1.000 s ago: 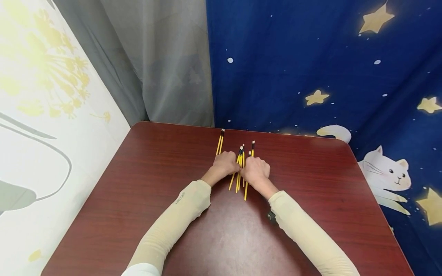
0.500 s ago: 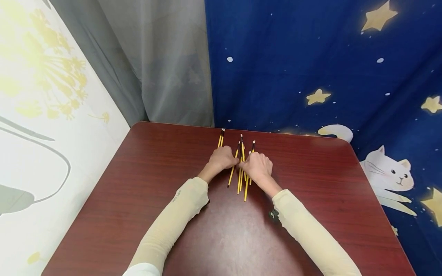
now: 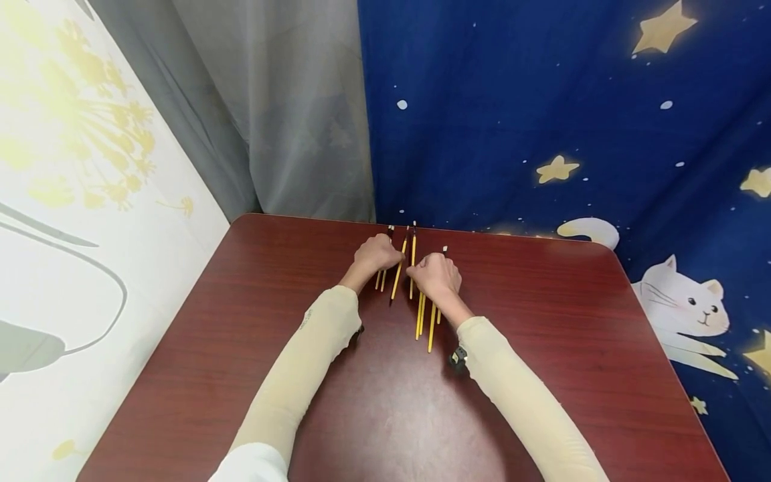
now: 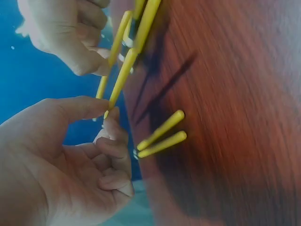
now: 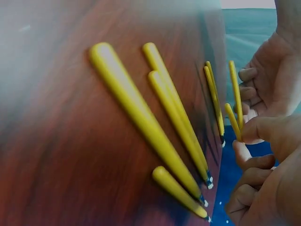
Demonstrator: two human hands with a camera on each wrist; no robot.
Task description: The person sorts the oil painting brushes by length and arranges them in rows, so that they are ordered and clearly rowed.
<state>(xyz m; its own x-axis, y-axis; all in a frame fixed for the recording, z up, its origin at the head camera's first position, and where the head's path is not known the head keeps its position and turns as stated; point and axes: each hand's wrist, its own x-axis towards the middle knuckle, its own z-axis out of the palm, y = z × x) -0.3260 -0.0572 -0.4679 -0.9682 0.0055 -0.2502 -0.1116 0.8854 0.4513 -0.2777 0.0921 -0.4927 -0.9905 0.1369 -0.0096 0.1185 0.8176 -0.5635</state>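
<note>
My left hand (image 3: pixel 378 256) pinches one thin yellow-handled paintbrush (image 4: pixel 123 77) between thumb and fingertip, raised over the table's far part. Close beside it, my right hand (image 3: pixel 438 274) pinches a second yellow paintbrush (image 3: pixel 413 249), its pale tip pointing away. Two more paintbrushes (image 4: pixel 162 136) lie side by side under the left hand. Below the right hand, several paintbrushes (image 5: pixel 146 122) rest on the table with black bands and whitish tips at their far ends. In the head view the right hand partly covers these.
The dark red wooden table (image 3: pixel 385 402) has its far edge just past the brushes. A grey curtain (image 3: pixel 307 120) and a blue star-patterned curtain (image 3: pixel 470 134) hang behind it. A white patterned panel (image 3: pixel 72 281) borders the left side.
Both hands have moved away from the body and leftward, each drawing a paintbrush from the bunch. The two held brushes now stand apart from the several on the table.
</note>
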